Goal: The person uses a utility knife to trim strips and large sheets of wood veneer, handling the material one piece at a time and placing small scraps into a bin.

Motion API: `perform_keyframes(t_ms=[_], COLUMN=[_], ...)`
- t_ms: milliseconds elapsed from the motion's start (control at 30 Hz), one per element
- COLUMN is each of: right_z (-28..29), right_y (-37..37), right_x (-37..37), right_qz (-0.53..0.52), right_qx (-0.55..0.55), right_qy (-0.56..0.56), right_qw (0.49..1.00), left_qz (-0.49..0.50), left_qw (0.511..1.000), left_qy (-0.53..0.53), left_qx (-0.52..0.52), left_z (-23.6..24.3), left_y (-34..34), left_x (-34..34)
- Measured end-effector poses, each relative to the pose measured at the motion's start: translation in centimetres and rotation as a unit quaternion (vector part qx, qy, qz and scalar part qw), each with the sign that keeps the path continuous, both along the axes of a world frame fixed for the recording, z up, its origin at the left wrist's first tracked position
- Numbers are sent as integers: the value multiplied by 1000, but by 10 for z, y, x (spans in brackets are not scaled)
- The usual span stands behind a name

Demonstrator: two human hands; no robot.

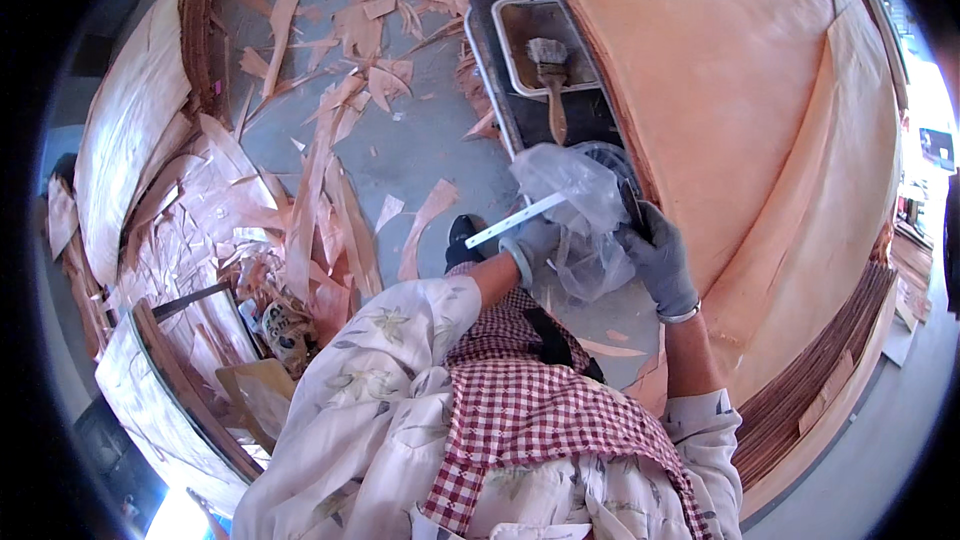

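A crumpled clear plastic bag [568, 178] hangs between my two hands, in front of the veneer stack. My left hand [538, 240], in a grey glove, is closed at the bag's lower left, its fingers partly hidden by the film. A narrow white strip with small holes [515, 220] slants across the bag and above my left hand. My right hand [660, 258], also gloved in grey, is closed at the bag's right side. A dark, thin object [632, 202] shows at its fingers; its kind is unclear.
A large stack of reddish veneer sheets [730, 100] fills the right. Beside it, a paintbrush [552, 90] rests in a white-rimmed tray [508, 50]. Torn veneer scraps [330, 140] litter the grey floor, with a heap [200, 210] and curved veneer stack [140, 130] at left.
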State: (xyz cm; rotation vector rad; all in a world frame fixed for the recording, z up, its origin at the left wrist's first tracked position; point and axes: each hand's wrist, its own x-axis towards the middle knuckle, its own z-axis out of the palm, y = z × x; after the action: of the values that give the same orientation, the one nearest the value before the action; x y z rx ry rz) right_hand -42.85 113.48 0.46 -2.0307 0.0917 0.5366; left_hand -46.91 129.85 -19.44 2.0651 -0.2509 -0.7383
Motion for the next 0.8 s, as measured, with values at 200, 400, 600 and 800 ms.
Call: perform_keyframes(t_ms=[200,400,600,800], right_z=[-3,-27,-30,-21], right_y=[-15,-27,-20,-63], right_x=[-7,-12,-8,-14], right_qz=[-21,-17,47,52], right_qx=[48,77,19,21], right_qy=[-42,-36,-94,-74], right_qw=[998,996,994,996], left_qz=[116,398,373,553], left_qw=[985,709,225,747], left_qy=[74,347,528,116], left_qx=[-108,-467,-729,-352], left_z=[3,81,58,85], left_y=[14,76,68,76], left_x=[-15,-11,14,14])
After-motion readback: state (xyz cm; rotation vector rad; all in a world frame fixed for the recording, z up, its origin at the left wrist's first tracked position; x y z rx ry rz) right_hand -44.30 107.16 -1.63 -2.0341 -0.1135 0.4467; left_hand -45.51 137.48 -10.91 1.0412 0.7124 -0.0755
